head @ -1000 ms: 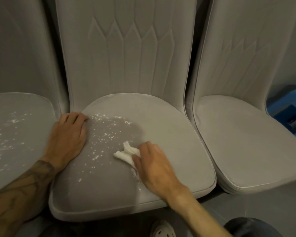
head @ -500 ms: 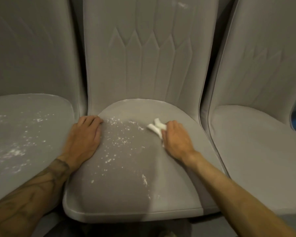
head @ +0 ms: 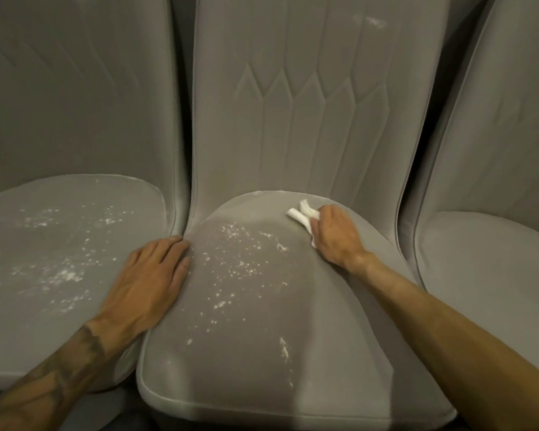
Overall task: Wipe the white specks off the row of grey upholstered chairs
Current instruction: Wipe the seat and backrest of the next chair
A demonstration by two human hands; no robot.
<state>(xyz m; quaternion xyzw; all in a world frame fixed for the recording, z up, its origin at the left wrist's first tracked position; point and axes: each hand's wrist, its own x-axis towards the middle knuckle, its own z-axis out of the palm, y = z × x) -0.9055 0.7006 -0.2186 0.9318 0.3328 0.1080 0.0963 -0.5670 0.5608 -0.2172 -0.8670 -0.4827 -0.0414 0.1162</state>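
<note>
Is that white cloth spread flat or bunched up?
Bunched up: the right hand grips the cloth, and only crumpled folds poke out past it.

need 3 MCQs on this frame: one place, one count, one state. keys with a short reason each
1. Where is the white cloth?
A. back right of the middle seat
B. on the floor
C. draped over a backrest

2. How many chair seats show?
A. two
B. three
C. five

3. What is the left hand doing?
A. gripping the cloth
B. raised in the air
C. lying flat at the middle seat's left edge

Keys:
1 A: the right hand grips it there, near the seat's back edge.
2 B: the left seat and right seat flank the middle one.
3 C: its fingers are straight and hold nothing.
</note>
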